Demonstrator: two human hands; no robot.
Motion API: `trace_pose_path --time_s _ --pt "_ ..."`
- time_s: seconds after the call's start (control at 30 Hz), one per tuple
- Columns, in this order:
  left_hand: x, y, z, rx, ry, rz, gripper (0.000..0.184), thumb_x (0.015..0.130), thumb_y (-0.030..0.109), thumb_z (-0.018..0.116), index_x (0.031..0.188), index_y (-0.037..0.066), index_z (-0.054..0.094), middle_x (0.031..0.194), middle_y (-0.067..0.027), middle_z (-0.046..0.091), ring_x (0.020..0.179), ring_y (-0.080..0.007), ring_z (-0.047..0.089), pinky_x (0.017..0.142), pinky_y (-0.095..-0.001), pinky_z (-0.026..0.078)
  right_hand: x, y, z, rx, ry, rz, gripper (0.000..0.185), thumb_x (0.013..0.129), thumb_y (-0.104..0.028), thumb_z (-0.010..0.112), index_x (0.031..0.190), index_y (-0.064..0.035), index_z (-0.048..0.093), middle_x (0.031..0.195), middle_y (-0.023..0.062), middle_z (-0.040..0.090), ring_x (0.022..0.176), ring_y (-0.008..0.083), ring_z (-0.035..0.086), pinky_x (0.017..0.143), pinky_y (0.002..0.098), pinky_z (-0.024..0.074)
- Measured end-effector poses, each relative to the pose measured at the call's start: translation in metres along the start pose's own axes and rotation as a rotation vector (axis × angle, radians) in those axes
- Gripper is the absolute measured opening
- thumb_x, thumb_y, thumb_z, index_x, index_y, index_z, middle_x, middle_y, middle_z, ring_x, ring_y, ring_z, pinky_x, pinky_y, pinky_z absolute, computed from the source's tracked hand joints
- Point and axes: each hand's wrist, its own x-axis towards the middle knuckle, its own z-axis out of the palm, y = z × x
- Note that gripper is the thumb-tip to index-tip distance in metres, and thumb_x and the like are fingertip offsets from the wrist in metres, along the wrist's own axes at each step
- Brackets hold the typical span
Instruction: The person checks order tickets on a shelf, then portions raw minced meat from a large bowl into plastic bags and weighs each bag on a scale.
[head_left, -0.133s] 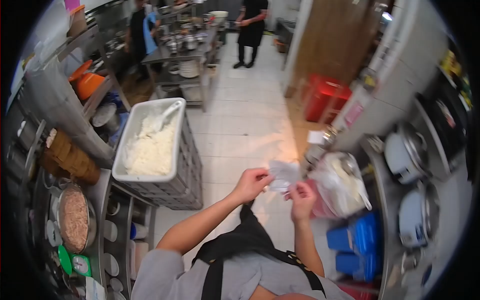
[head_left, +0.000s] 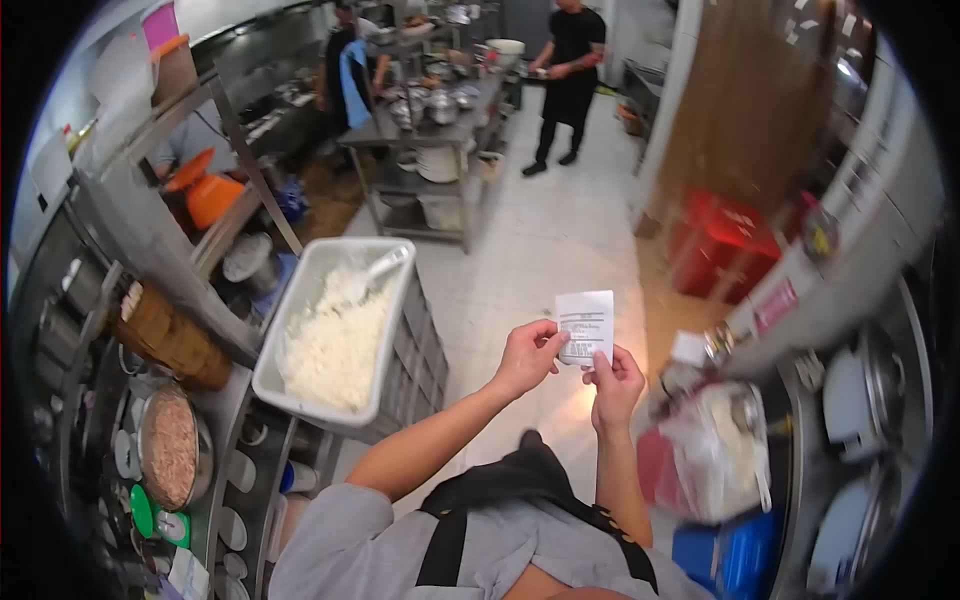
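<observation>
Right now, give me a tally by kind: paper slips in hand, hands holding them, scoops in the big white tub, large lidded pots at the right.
Paper slip: 1
Hands on it, left hand and right hand: 2
Scoop in the white tub: 1
Upper pot and lower pot: 2
Total: 6

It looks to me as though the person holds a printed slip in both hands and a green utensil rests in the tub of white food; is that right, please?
Not quite: the head view shows that the utensil in the tub of white food is white, not green. The rest stands: the left hand and right hand both hold the printed slip.
</observation>
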Motion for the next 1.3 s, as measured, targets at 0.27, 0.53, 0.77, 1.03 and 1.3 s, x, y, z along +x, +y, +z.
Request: trace_pose_path --time_s 0.27,0.53,0.77,1.03,1.3 --pt "0.236 0.071 -0.158 0.052 0.512 0.142 0.017 0.090 0.015 0.056 0.095 -0.001 0.057 0.077 -0.0062 0.064 0.060 -0.0103 0.059 0.042 -0.0230 0.046 0.280 0.085 0.228 0.138 -0.522 0.190 0.014 0.085 -0.003 0.059 0.096 0.0054 0.057 0.077 0.0080 0.063 0.059 0.0109 0.057 0.050 0.0224 0.0442" --pt "0.463 0.083 -0.298 0.062 0.611 0.340 0.015 0.089 0.013 0.057 0.095 -0.002 0.057 0.080 -0.0072 0.065 0.060 -0.0104 0.059 0.043 -0.0226 0.045 0.485 0.163 0.392 0.206 -0.717 0.227 0.013 0.085 -0.003 0.060 0.096 0.0038 0.059 0.078 0.0074 0.064 0.059 0.0093 0.058 0.048 0.0204 0.0431" --pt "0.682 0.117 -0.405 0.211 0.755 0.504 0.013 0.087 0.009 0.059 0.094 -0.003 0.060 0.081 -0.0044 0.064 0.064 -0.0083 0.057 0.053 -0.0225 0.047 0.711 0.175 0.488 0.065 -0.763 0.136 0.016 0.085 -0.008 0.060 0.100 -0.0022 0.062 0.084 0.0052 0.065 0.064 0.0101 0.059 0.051 0.0207 0.0443" --pt "0.876 0.222 -0.520 0.787 1.021 0.934 0.014 0.081 0.011 0.064 0.088 -0.001 0.064 0.081 -0.0113 0.065 0.068 -0.0159 0.062 0.067 -0.0277 0.048 0.942 0.214 0.688 0.374 -0.911 0.144 0.016 0.089 -0.009 0.057 0.100 0.0021 0.060 0.087 0.0095 0.065 0.073 0.0144 0.062 0.059 0.0235 0.0491" --pt "1.038 0.256 -0.594 1.156 1.342 0.945 0.013 0.075 0.015 0.068 0.080 0.003 0.065 0.106 -0.0278 0.058 0.112 -0.0379 0.050 0.095 -0.0413 0.039 1.104 0.259 0.895 0.554 -0.811 0.403 0.039 0.084 -0.018 0.065 0.113 0.0031 0.051 0.117 0.0190 0.053 0.102 0.0276 0.054 0.078 0.0362 0.0489"
